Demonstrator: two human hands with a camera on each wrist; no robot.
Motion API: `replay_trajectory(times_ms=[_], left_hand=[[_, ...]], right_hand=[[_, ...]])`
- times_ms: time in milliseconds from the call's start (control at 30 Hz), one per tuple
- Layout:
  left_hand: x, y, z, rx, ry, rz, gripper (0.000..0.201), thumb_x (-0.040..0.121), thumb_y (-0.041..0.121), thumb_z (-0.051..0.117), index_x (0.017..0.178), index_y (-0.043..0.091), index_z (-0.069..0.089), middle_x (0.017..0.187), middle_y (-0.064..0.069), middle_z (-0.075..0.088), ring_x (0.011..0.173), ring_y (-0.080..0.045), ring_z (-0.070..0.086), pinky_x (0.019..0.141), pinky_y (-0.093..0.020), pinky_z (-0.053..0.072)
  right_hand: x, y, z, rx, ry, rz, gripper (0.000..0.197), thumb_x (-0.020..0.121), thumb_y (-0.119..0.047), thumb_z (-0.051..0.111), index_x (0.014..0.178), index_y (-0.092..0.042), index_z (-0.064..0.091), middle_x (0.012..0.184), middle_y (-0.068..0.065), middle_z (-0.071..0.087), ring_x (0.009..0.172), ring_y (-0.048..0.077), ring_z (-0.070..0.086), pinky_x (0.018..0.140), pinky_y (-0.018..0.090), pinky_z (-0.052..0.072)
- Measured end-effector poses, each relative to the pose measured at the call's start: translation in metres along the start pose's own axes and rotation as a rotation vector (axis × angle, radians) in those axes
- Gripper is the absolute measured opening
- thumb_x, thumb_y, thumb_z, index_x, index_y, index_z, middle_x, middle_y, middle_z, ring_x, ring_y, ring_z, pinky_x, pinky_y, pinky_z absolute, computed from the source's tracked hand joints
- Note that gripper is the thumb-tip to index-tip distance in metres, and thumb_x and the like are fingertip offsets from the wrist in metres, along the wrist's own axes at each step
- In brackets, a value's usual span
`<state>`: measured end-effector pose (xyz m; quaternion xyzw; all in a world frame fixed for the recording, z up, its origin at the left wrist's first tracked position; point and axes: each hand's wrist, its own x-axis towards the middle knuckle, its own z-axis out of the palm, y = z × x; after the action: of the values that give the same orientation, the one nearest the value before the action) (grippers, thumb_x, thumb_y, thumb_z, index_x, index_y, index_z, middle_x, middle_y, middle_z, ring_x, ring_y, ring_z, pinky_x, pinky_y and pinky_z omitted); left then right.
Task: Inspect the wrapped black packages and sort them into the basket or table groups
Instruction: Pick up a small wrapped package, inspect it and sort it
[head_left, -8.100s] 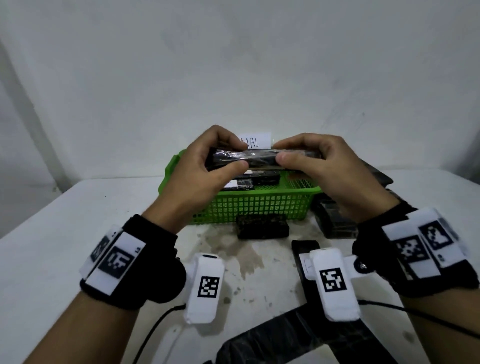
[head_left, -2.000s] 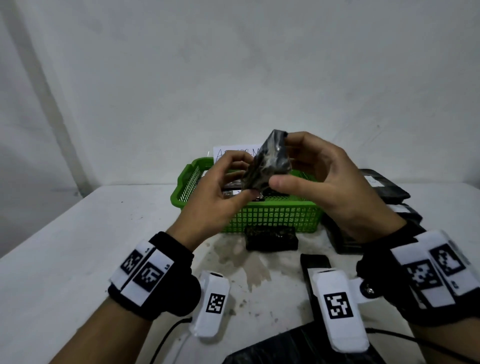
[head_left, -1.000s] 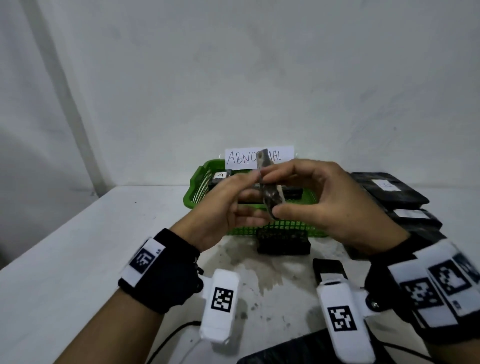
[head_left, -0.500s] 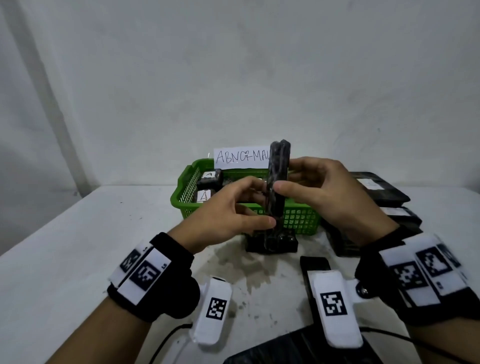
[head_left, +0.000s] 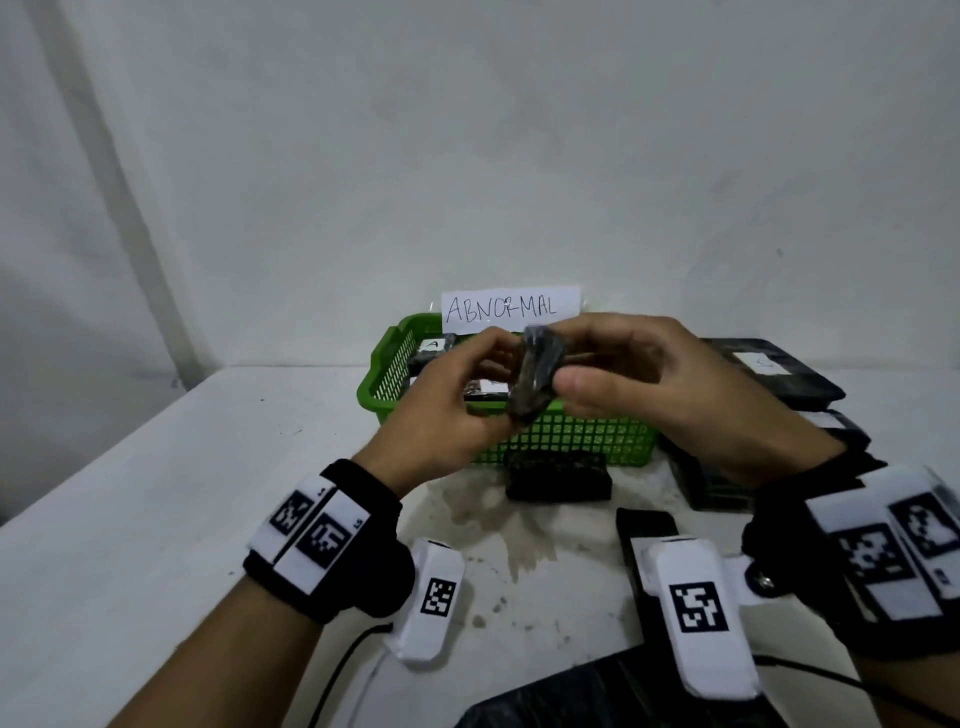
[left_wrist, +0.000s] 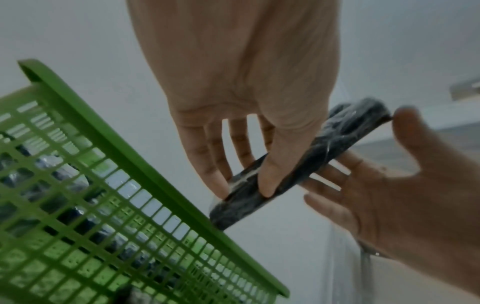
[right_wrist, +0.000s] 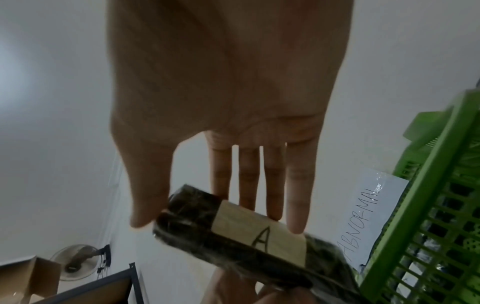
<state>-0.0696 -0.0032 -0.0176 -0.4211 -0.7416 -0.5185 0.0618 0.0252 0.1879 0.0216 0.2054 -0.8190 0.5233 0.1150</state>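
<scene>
Wrapped black package (head_left: 535, 382): held edge-up above the green basket (head_left: 571, 439), pinched between fingers of left hand (head_left: 447, 410) and right hand (head_left: 644, 379). Basket contents: more wrapped packages; "ABNORMAL" sign (head_left: 510, 307) behind. Desk (head_left: 156, 519): one package (head_left: 558, 475) before the basket, black stack (head_left: 769, 379) to the right. Right wrist view only: white label (right_wrist: 259, 228) marked "A" on the held package.

Two hands are in view, the left hand (head_left: 441, 410) and the right hand (head_left: 654, 384), with one wrapped black package (head_left: 535, 379) between them. One green basket (head_left: 571, 439) carries one paper sign (head_left: 511, 307); the packages inside it cannot be counted. One package (head_left: 558, 475) lies alone on the surface (head_left: 156, 493). At least two stacked packages (head_left: 769, 371) sit at the right.
</scene>
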Motion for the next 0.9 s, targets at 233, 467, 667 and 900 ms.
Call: replay_trajectory(times_ms=[233,467,667,900], left_hand=[[0.000,-0.014,-0.003,0.161,0.138,0.094,0.042,0.078,-0.006,0.075,0.112,0.017,0.063,0.110,0.003,0.062,0.106,-0.013,0.064,0.077,-0.025,0.059],[0.000,-0.011,-0.007,0.072,0.056,0.032,0.044,0.080,-0.003,0.076,0.108,0.028,0.063,0.105,0.007,0.068,0.103,-0.005,0.065,0.076,-0.016,0.053],[-0.003,0.006,-0.017,-0.071,-0.094,0.008,0.042,0.085,0.002,0.069,0.116,0.029,0.064,0.104,0.015,0.073,0.098,-0.003,0.068,0.083,-0.015,0.049],[0.001,0.002,-0.014,-0.049,0.017,-0.041,0.050,0.094,0.016,0.066,0.139,0.031,0.049,0.119,0.006,0.071,0.108,-0.011,0.069,0.094,-0.036,0.055]], right_hand=[[0.008,0.010,0.015,0.074,0.110,-0.095,0.031,0.077,-0.011,0.067,0.106,-0.007,0.077,0.094,0.000,0.078,0.085,0.008,0.073,0.077,0.020,0.054],[0.013,0.016,0.015,0.105,0.271,-0.124,0.019,0.081,-0.022,0.070,0.098,-0.016,0.078,0.093,0.004,0.079,0.090,0.017,0.075,0.080,0.029,0.057],[0.014,0.019,0.014,0.118,0.288,-0.117,0.024,0.088,-0.020,0.070,0.112,-0.020,0.073,0.108,0.000,0.077,0.102,0.019,0.074,0.089,0.041,0.060],[0.014,0.013,0.019,-0.179,0.444,-0.098,0.027,0.088,-0.017,0.077,0.109,-0.032,0.071,0.100,-0.013,0.075,0.086,0.004,0.071,0.071,0.023,0.058]])
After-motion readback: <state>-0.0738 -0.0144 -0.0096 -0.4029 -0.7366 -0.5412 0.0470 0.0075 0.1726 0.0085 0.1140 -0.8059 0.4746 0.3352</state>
